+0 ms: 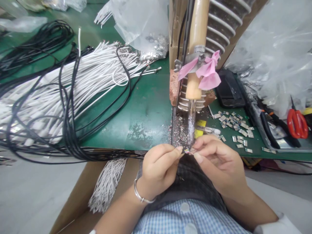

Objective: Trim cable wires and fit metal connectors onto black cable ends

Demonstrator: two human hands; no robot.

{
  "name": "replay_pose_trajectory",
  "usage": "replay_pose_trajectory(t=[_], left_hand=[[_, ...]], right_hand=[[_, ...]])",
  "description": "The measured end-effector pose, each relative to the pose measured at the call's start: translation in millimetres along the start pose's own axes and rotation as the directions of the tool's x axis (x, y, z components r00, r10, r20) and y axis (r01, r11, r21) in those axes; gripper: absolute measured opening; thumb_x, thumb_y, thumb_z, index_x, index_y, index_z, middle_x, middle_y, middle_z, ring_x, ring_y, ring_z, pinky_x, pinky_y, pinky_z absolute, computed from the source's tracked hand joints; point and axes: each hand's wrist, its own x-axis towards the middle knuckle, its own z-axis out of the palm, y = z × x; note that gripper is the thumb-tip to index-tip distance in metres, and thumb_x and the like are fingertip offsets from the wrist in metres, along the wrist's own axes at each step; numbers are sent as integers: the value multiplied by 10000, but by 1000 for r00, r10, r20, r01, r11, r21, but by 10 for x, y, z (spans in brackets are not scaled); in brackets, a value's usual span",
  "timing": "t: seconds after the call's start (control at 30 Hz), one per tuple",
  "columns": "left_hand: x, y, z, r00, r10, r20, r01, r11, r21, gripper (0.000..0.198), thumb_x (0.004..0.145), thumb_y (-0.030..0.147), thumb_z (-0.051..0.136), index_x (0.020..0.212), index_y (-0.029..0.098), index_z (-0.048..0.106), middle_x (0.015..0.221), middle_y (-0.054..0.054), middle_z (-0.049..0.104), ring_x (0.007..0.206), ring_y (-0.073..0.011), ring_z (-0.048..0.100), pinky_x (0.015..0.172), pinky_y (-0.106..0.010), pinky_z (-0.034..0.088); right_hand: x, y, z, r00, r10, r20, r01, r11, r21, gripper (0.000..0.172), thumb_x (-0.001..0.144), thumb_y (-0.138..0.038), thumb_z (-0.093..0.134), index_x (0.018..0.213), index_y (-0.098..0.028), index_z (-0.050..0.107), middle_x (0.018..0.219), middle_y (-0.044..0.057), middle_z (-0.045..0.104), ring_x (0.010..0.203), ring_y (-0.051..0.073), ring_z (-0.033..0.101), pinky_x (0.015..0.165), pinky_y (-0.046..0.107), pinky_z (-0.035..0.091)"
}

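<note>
A soldering iron (pixel 196 42) with a wooden handle is fixed upright, its silvery tip (pixel 191 123) pointing down toward my fingers. My left hand (pixel 158 169) is closed in a pinch on a dark cable end, from which small coloured wires (pixel 186 150) stick out just below the tip. Opposite it, my right hand (pixel 219 165) is also closed, thumb and fingertips together at those wires. Whatever it pinches is too small and too covered to name. Both sets of fingertips nearly meet at the table's front edge.
Bundled white cables (pixel 97 74) and coiled black cables (pixel 70 107) cover the left side. Small metal connectors (pixel 234 120) lie scattered at right, near a black phone (pixel 229 87), red-handled cutters (pixel 297 123) and a tray (pixel 282 148). A ribbed hose (pixel 226 26) rises behind the iron.
</note>
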Motion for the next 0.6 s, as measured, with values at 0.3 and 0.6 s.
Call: replay_pose_trajectory(t=[0.3, 0.6], left_hand=[[3, -3, -1, 1000, -22, 2, 22, 1000, 5, 249, 842, -9, 604, 1032, 143, 657, 816, -57, 694, 705, -138, 629, 615, -232, 547], [15, 22, -17, 1000, -15, 5, 15, 1000, 19, 213, 854, 16, 589, 1008, 148, 656, 794, -57, 705, 681, -139, 641, 581, -224, 547]], right_hand=[[-2, -13, 10, 1000, 11, -11, -11, 1000, 8, 176, 819, -59, 628, 768, -224, 665, 869, 26, 647, 807, 157, 643, 741, 304, 569], [1, -24, 0, 1000, 16, -3, -16, 1000, -7, 168, 827, -72, 628, 770, -226, 664, 873, 38, 652, 814, 169, 639, 737, 318, 571]])
